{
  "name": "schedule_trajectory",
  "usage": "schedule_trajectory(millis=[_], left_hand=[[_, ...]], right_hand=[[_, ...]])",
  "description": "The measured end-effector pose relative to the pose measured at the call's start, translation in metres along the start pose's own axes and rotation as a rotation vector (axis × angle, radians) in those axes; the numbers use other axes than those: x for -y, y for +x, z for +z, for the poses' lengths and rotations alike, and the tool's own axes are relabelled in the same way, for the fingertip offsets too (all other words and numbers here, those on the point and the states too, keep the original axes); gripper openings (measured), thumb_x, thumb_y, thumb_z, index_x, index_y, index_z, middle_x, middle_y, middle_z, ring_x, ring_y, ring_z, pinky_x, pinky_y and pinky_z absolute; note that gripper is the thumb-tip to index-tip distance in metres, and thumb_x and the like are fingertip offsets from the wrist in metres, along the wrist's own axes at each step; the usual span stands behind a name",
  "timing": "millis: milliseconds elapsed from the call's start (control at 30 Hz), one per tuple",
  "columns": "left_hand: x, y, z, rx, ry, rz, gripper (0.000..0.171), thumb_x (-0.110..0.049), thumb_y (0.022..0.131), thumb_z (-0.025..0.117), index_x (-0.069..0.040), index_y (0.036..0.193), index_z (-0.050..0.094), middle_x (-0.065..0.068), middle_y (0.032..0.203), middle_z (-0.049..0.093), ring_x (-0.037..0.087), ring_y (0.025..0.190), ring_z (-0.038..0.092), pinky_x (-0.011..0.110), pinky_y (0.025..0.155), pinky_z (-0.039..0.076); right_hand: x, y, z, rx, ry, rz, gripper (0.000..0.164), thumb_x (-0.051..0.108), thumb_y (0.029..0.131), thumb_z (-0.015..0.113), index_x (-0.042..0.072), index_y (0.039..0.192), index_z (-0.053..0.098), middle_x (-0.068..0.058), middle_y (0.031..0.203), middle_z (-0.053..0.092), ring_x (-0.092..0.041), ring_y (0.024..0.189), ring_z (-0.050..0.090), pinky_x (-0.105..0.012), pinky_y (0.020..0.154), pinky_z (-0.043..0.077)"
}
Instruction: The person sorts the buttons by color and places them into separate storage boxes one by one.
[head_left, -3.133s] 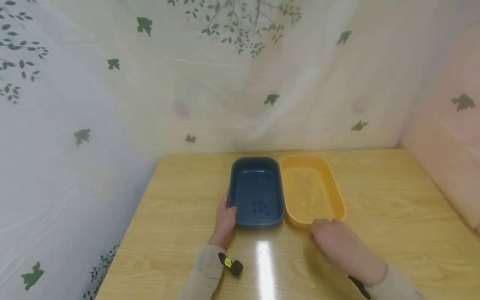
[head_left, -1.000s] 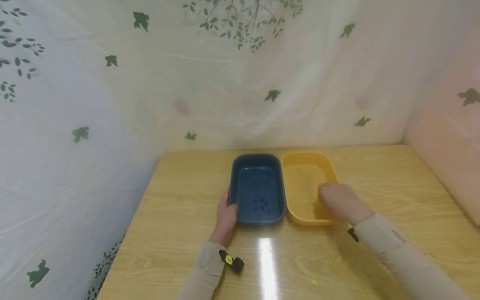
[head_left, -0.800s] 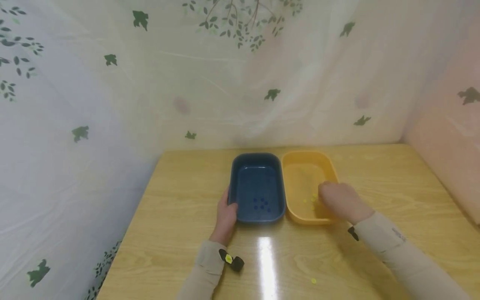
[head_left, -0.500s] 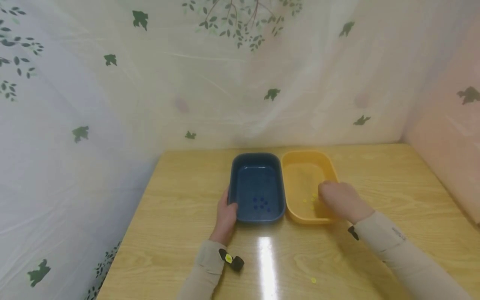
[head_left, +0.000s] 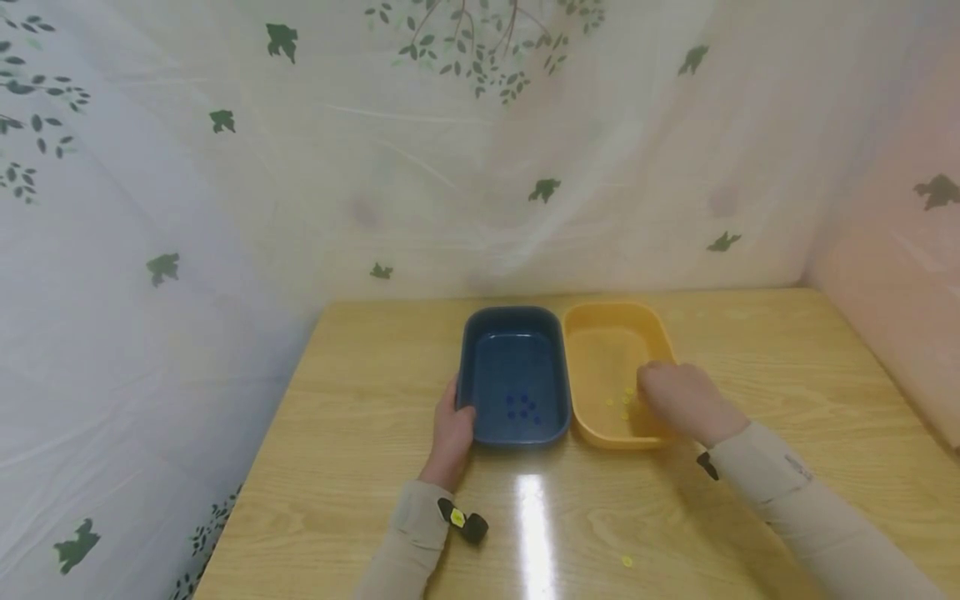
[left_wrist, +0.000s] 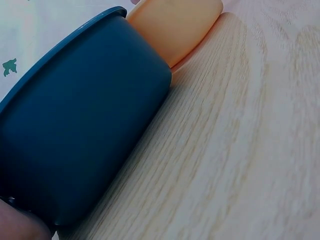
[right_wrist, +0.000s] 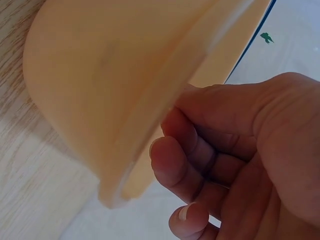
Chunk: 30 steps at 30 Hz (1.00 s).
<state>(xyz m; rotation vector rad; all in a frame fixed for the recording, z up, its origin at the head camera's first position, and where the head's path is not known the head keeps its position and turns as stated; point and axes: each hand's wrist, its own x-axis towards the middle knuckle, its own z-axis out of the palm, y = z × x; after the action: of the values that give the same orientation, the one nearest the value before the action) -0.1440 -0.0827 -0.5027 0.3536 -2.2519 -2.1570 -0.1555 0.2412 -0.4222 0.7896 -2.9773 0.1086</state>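
Observation:
My left hand (head_left: pixel 452 433) grips the left wall of a dark blue tray (head_left: pixel 513 367), thumb by its rim. Several small dark blue round pieces (head_left: pixel 523 401) lie near the front of that tray. Against its right side stands a yellow tray (head_left: pixel 611 310), with several small yellow round pieces (head_left: pixel 626 401) on its floor. My right hand (head_left: pixel 686 402) reaches over the yellow tray's right wall, close beside those pieces. In the right wrist view its fingers (right_wrist: pixel 170 160) are curled; the rim hides the thumb and index tips, so anything between them is out of sight.
One yellow piece (head_left: pixel 627 562) lies on the wooden table (head_left: pixel 360 400) near the front. Black wrist devices (head_left: pixel 472 527) sit at the sleeves. A pale curtain (head_left: pixel 420 183) with leaf and bird prints hangs behind and at both sides.
From the yellow tray's front rim, my right hand has moved farther in over its right side, and has stayed there for about a second. My left hand keeps its hold on the blue tray.

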Motion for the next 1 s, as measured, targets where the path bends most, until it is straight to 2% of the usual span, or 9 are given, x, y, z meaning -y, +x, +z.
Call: schedule_trajectory(millis=[300,567,700,800,1000], left_hand=[[0.002,-0.002,0.001,0.005,0.012,-0.005,0.073,0.008,0.084,0.042,-0.015,0.153,0.032,0.007,0.156,0.031,0.03,0.144,0.024,0.049,0.117,0.018],[0.004,-0.002,0.002,0.004,0.019,-0.01,0.073,0.008,0.084,0.042,-0.016,0.153,0.032,0.007,0.156,0.032,0.03,0.143,0.025,0.049,0.117,0.019],[0.003,0.0,0.003,-0.008,0.036,0.018,0.074,0.008,0.083,0.042,-0.014,0.152,0.033,0.009,0.154,0.034,0.031,0.141,0.029,0.049,0.116,0.023],[0.0,0.001,0.003,-0.024,0.038,0.035,0.074,0.009,0.082,0.043,-0.013,0.152,0.034,0.011,0.153,0.036,0.032,0.14,0.032,0.049,0.115,0.025],[-0.002,0.003,0.003,-0.03,0.029,0.017,0.074,0.009,0.081,0.043,-0.013,0.151,0.034,0.012,0.153,0.036,0.032,0.14,0.032,0.048,0.115,0.025]], right_hand=[[-0.002,-0.002,-0.002,0.034,-0.003,0.03,0.017,-0.001,0.077,0.066,0.01,0.07,0.055,0.0,0.062,0.048,-0.018,0.052,0.045,-0.036,0.042,0.042],[-0.011,-0.007,-0.004,0.001,0.013,0.038,0.019,0.0,0.08,0.063,0.013,0.069,0.055,0.001,0.061,0.05,-0.017,0.053,0.046,-0.038,0.043,0.043],[-0.014,-0.01,-0.011,-0.032,0.021,0.035,0.019,-0.001,0.08,0.061,0.014,0.069,0.054,0.002,0.062,0.05,-0.017,0.054,0.046,-0.039,0.043,0.043],[-0.014,-0.012,-0.018,-0.053,0.014,0.024,0.02,-0.002,0.079,0.06,0.014,0.069,0.054,0.002,0.063,0.049,-0.016,0.053,0.044,-0.038,0.042,0.042],[-0.004,-0.02,-0.021,-0.072,0.016,0.012,0.018,0.0,0.082,0.062,0.011,0.07,0.054,0.002,0.063,0.047,-0.015,0.053,0.041,-0.034,0.041,0.04]])
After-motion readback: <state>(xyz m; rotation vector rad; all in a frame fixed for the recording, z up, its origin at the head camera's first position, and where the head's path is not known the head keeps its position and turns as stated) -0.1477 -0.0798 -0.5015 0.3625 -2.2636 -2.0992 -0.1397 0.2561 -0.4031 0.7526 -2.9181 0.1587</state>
